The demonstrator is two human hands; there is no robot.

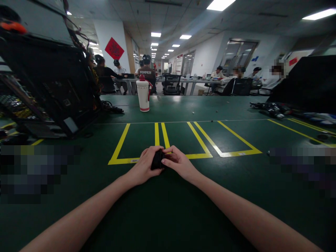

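Observation:
A small black object (pixel 156 160), its kind too dark to make out, sits between my two hands just above or on the green table (pixel 162 210). My left hand (pixel 144 164) is wrapped round its left side, thumb below and fingers over the top. From the right, my right hand (pixel 180 162) pinches its edge between thumb and fingers. Both hands are near the front line of the yellow tape frames (pixel 199 156). Part of the object is hidden by my fingers.
At the left stands an opened black computer case (pixel 60 84) with loose cables (pixel 111 106) beside it. A white bottle with a red top (pixel 143 94) stands farther back. More cables (pixel 273 110) lie at the right near a dark panel (pixel 304 84). People sit at desks beyond.

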